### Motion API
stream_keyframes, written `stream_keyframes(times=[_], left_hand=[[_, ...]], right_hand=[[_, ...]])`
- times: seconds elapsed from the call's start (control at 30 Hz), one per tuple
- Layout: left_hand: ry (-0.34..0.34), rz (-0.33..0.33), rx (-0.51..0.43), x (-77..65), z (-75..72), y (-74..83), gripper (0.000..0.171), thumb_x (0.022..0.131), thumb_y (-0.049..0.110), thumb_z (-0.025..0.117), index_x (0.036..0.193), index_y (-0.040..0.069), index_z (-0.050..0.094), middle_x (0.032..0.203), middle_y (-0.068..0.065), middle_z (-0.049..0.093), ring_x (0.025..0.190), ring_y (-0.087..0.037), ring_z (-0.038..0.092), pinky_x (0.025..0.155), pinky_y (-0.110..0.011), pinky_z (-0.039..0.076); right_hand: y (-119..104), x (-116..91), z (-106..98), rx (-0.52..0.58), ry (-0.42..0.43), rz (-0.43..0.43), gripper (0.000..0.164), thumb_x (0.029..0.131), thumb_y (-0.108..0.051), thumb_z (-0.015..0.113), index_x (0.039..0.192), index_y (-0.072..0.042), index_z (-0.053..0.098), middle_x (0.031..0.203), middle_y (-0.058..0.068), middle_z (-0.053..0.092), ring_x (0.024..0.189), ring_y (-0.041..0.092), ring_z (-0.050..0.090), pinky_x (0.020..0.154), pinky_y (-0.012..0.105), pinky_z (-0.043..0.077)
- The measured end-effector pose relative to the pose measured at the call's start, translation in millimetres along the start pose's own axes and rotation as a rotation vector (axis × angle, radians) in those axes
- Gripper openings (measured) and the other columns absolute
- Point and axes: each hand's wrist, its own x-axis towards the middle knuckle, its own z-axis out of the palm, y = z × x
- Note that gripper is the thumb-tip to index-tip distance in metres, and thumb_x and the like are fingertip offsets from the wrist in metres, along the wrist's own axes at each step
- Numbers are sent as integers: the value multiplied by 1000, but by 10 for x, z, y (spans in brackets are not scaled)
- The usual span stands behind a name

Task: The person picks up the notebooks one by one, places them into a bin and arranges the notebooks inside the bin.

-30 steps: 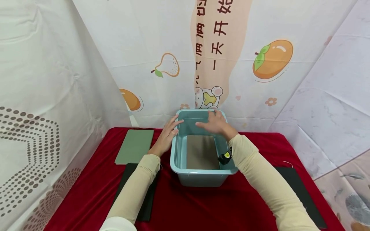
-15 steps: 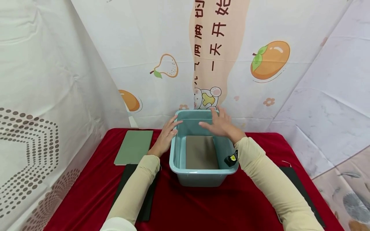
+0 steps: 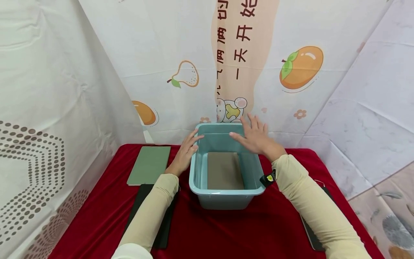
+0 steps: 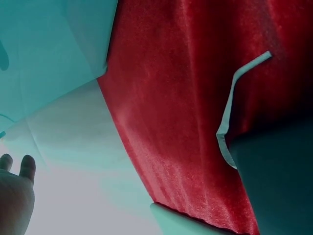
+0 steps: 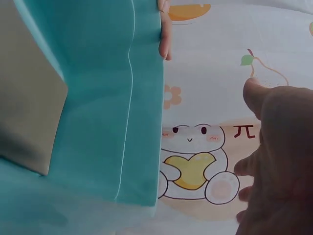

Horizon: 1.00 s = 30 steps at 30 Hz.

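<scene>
Head view: blue tub [image 3: 225, 192], set near the middle of the far edge of the table [image 3: 239, 233]; best steadied lightly by left hand [image 3: 184, 154], fingers extended, nothing gripped; right hand [image 3: 257, 140] spread, empty.

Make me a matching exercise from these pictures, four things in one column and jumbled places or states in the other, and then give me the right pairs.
Things
1. Flat, rectangular grey-brown object
2. Flat, rectangular green object
3. Light-blue rectangular plastic tub
4. Bare right hand

Places or states
A. Standing on the red cloth with something inside
B. Holding nothing, thumb spread away from the fingers
C. Lying inside the tub
D. Lying on the red cloth, left of the tub

Right pairs: 1-C, 2-D, 3-A, 4-B
</scene>
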Motion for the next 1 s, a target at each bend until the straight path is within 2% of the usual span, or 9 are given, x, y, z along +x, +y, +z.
stream_keyframes(times=[0.13,0.3,0.5,0.63,0.8,1.0], left_hand=[[4,7,-3,2,-3,-23,45,109,17,35,152,20,48,172,1,19,158,-24,17,121,-65,22],[5,9,-3,7,0,-42,46,109,20,34,153,24,48,172,4,18,158,-25,17,120,-66,22],[10,23,-4,15,15,-48,45,110,23,34,152,17,48,171,1,19,157,-26,18,120,-66,22],[12,25,-5,25,20,-57,46,110,25,33,152,16,49,171,2,19,157,-26,19,120,-65,23],[14,21,-6,29,18,-62,48,110,29,31,152,16,49,171,4,19,157,-25,18,121,-65,22],[17,22,-18,14,21,-80,46,109,20,34,152,16,49,171,3,19,157,-25,18,120,-66,22]], right_hand=[[63,-15,-7,-11,68,-47,89,100,-62,48,165,-12,12,172,19,-1,158,45,-6,122,72,-7],[146,-54,-1,-45,125,-95,85,101,-59,50,164,-12,19,171,20,6,157,46,1,123,70,0],[308,-106,36,-88,181,-150,78,102,-53,51,161,-8,27,168,23,12,154,45,10,121,69,7],[428,-147,46,-127,208,-150,75,103,-52,50,159,-6,31,166,25,15,153,45,11,121,68,8],[570,-210,76,-175,225,-133,74,102,-52,51,160,-10,31,167,24,15,154,46,10,121,69,6],[734,-268,158,-197,279,-145,69,102,-48,52,158,-12,34,165,24,19,152,47,15,119,71,8]])
